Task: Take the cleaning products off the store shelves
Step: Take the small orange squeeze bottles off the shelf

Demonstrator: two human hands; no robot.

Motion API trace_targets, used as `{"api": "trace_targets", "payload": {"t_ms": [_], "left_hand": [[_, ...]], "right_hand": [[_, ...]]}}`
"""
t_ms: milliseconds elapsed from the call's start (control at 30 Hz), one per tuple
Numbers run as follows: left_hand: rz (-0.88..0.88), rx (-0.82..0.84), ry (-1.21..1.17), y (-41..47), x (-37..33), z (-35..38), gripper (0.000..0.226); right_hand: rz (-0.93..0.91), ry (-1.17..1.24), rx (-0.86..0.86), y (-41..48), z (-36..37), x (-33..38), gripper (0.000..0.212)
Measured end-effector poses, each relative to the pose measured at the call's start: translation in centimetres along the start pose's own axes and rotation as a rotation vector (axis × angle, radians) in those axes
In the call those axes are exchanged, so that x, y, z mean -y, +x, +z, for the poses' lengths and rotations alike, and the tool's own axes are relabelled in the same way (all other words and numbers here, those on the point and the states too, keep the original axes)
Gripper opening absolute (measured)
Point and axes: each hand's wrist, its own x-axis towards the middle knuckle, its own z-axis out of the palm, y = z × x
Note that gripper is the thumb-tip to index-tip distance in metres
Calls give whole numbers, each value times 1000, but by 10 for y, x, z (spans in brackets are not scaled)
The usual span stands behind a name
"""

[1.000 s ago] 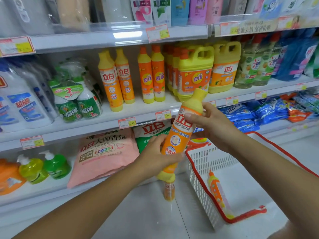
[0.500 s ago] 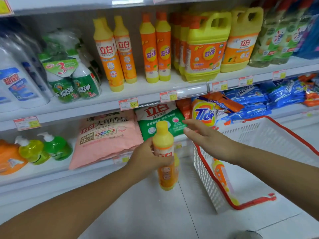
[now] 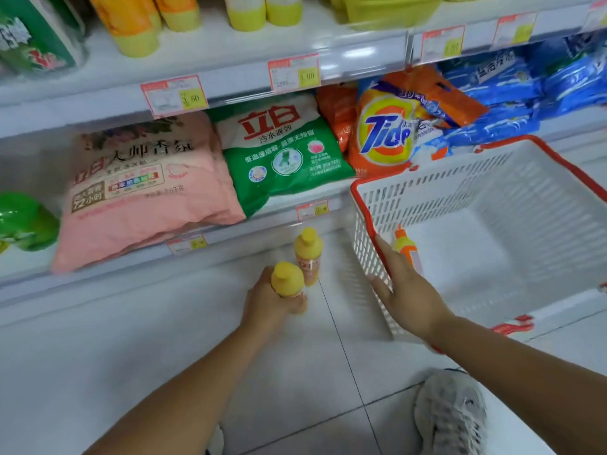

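My left hand (image 3: pixel 267 303) is shut around an orange dish-soap bottle with a yellow cap (image 3: pixel 288 279), holding it upright low over the white floor tiles. A second bottle of the same kind (image 3: pixel 307 256) stands on the floor just behind it. My right hand (image 3: pixel 405 290) rests with spread fingers on the near left rim of the white basket with red trim (image 3: pixel 492 178). Inside the basket lies another orange bottle (image 3: pixel 405 246), partly hidden by my fingers.
The bottom shelf holds a pink detergent bag (image 3: pixel 141 188), a green bag (image 3: pixel 282 149), a Tide bag (image 3: pixel 384 133) and blue packs (image 3: pixel 512 93). More yellow and orange bottles (image 3: pixel 131 24) stand on the shelf above. My shoe (image 3: pixel 450 412) is at the lower right.
My view has dropped toward the floor. My left hand lowered the bottle down beside the one standing on the tiles. My right hand moved from mid-air onto the basket rim.
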Motion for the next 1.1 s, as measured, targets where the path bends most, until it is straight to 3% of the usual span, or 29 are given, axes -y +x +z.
{"api": "trace_targets", "payload": {"t_ms": [267, 400, 533, 633, 733, 933, 1100], "left_hand": [[50, 29, 64, 16, 1, 25, 55], [24, 74, 125, 20, 7, 25, 63], [13, 178, 348, 2, -24, 2, 89], [41, 244, 551, -8, -52, -38, 82], [190, 93, 549, -12, -84, -89, 71], [622, -425, 530, -19, -160, -182, 51], [708, -638, 601, 9, -170, -230, 61]], "right_hand": [[16, 32, -25, 2, 2, -1, 66], [33, 36, -9, 1, 1, 0, 66], [45, 21, 27, 0, -1, 2, 67], [50, 38, 66, -1, -9, 7, 69], [24, 1, -3, 7, -23, 28, 66], [-211, 98, -169, 41, -65, 129, 59], [-407, 91, -258, 88, -94, 227, 53]]}}
